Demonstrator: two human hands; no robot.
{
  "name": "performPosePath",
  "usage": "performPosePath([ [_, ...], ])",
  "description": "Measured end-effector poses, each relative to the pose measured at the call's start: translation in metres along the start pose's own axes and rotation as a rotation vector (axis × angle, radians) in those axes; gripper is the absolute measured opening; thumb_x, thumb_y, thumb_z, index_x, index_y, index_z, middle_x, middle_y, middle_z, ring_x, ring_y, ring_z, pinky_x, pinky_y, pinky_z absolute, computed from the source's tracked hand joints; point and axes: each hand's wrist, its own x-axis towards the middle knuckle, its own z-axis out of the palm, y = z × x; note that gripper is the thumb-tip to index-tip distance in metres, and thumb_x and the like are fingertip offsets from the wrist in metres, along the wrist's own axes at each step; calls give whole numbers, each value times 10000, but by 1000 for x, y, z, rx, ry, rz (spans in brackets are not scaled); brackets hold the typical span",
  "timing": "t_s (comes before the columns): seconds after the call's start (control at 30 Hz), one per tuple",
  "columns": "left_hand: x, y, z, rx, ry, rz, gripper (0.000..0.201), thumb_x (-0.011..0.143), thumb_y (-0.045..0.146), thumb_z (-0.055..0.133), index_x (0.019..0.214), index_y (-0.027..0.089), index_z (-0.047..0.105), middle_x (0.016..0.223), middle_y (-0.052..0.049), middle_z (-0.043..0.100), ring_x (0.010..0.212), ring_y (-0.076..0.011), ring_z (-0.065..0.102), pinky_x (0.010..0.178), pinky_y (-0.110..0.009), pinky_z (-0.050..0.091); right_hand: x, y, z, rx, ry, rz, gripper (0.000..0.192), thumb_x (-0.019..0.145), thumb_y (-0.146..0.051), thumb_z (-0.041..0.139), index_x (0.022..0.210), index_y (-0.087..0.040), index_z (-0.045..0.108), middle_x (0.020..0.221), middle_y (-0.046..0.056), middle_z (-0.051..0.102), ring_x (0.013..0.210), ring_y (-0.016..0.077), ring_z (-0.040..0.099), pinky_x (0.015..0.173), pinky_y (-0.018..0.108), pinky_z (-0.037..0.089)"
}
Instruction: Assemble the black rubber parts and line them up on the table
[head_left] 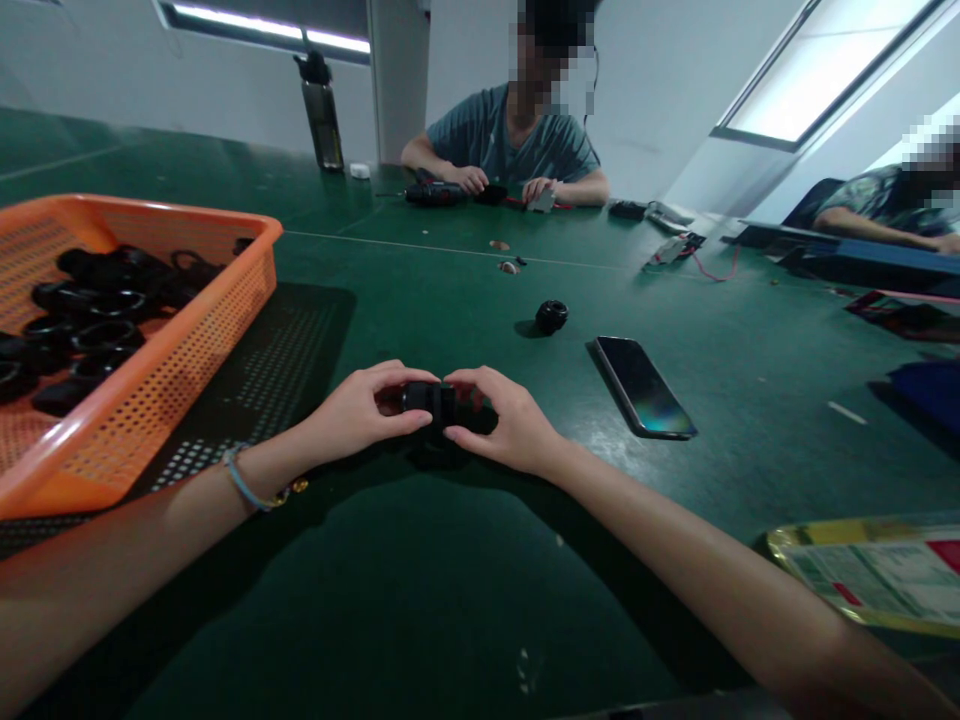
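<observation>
Left hand point(360, 408) and right hand point(501, 425), grips clenched on one black threaded fitting point(429, 398) just above green bench point(420, 590). One loose fitting point(551, 316) and one phone point(641, 386) beyond. One orange basket point(187, 330), holding many black rings point(90, 330).

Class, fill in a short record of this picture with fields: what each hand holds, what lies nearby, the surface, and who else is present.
Left hand: grips the small black plastic round part from its left side
Right hand: grips the same part from its right side
Left of hands: orange perforated plastic basket holding black rings
Beyond hands: a loose black round fitting
Right of hands: dark flat smartphone, screen up
Surface: dark green table mat
Others: two people seated at the far side
</observation>
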Motion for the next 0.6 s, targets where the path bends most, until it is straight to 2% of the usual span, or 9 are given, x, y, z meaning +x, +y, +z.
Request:
performPosePath([
  [0.3, -1, 0, 1, -2, -7, 10, 406, 691, 403, 622, 1020, 165, 631, 843, -2, 499, 637, -114, 501, 595, -246, 479, -1, 2, 0, 26, -1, 1, 256, 765, -192, 600, 1012, -181, 534, 908, 49, 623, 757, 150, 586, 668, 299, 495],
  [0.6, -1, -2, 2, 11, -5, 19, 407, 688, 416, 622, 1015, 174, 633, 849, -5, 505, 690, -136, 524, 615, -259, 493, -1, 2, 1, 13, 3, -18, 237, 772, -202, 602, 1000, -164, 552, 880, 50, 635, 750, 147, 583, 667, 288, 488],
])
